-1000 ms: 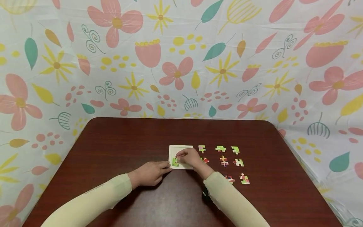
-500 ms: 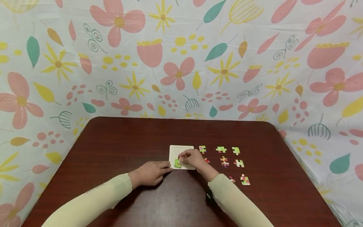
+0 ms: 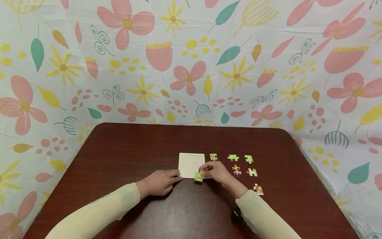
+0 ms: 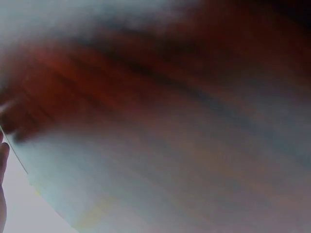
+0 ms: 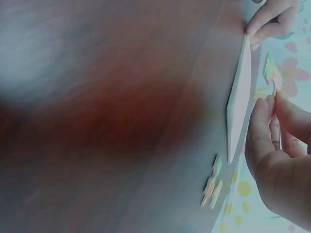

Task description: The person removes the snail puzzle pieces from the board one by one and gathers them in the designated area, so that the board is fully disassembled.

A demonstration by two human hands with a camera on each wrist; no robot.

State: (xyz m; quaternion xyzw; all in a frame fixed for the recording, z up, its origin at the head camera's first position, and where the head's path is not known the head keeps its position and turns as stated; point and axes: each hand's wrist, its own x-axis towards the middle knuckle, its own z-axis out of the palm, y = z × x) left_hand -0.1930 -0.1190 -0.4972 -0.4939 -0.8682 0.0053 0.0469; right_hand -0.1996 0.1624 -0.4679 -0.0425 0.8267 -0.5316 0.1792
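Note:
My right hand (image 3: 218, 172) pinches a mostly green jigsaw piece (image 3: 197, 176) between thumb and fingertips. The piece is over the lower right edge of a pale square puzzle tray (image 3: 189, 163), and the right wrist view shows the piece (image 5: 270, 70) held tilted, apart from the tray (image 5: 239, 99). My left hand (image 3: 159, 182) lies on the table, its extended fingers touching the tray's lower left corner. No piece shows on the visible part of the tray. The left wrist view is mostly blur, with a bit of fingers (image 4: 3, 160) at its left edge.
Several loose jigsaw pieces lie right of the tray, among them a green one (image 3: 233, 157), a multicoloured one (image 3: 236, 170) and a red-and-green one (image 3: 258, 189). A dark object (image 3: 236, 214) sits at my right wrist. Behind the brown table (image 3: 143, 142) hangs a flowered cloth (image 3: 191, 49).
My right hand has moved right and toward me, carrying the piece from inside the tray to its lower right edge. My left hand has stayed at the tray's corner.

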